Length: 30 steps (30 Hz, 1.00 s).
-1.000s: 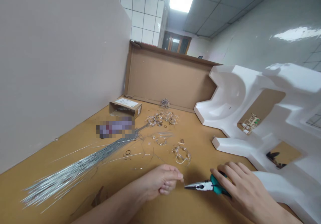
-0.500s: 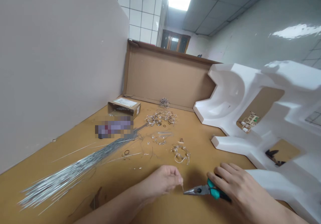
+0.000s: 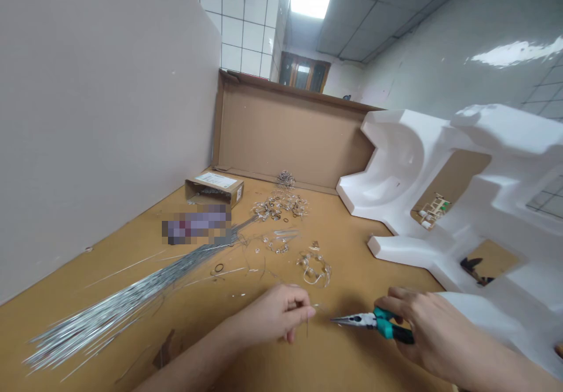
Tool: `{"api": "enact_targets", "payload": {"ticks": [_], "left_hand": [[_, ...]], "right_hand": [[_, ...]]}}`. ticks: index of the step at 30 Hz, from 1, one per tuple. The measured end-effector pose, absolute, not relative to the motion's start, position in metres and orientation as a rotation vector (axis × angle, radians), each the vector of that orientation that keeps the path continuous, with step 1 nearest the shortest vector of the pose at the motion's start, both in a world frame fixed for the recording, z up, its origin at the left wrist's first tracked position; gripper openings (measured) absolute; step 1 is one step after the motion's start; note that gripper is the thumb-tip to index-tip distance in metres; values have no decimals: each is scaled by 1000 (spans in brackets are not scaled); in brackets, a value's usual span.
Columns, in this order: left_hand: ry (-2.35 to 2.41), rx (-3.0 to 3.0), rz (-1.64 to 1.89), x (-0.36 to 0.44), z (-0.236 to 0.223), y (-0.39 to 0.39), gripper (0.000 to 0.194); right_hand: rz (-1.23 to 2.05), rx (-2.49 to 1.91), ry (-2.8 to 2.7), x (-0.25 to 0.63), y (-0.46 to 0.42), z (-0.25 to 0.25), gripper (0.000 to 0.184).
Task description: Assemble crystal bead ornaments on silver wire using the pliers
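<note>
In the head view, pinches a thin wire between fingers of the left hand and clamps fingers of the right hand around pliers near that wire, with open counter ahead, edged rightward by white foam

Left of the left hand, a wire bundle; beyond this hand, a loop; rightward, pliers in the right hand.

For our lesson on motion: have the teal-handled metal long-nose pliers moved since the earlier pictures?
Yes: the pliers shifted right, judged against the white moulded piece.
</note>
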<state>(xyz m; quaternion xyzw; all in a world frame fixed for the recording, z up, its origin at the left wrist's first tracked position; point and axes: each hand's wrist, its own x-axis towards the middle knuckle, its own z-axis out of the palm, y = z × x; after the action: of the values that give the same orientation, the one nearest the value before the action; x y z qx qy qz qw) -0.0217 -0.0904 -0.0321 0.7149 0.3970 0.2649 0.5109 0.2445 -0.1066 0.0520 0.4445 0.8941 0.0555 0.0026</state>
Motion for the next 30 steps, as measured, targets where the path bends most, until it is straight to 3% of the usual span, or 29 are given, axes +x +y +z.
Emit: {"api": "enact_targets", "payload": {"ticks": [5,9,16,30], "left_hand": [[1072,2070,686,-24,-27,-95,30],[1039,1878,690,-23,-25,-91,28],[957,1665,634,-21,-28,-92,32],[957,1570,573,-16,-29,-93,34]], "right_hand": [[414,1268,2898,243,-109,53,20],[737,1108,2921,241,-110,51,29],[1009,732,2905,229,-116,47,37],[1075,647,2990,215,-116,53,38]]}}
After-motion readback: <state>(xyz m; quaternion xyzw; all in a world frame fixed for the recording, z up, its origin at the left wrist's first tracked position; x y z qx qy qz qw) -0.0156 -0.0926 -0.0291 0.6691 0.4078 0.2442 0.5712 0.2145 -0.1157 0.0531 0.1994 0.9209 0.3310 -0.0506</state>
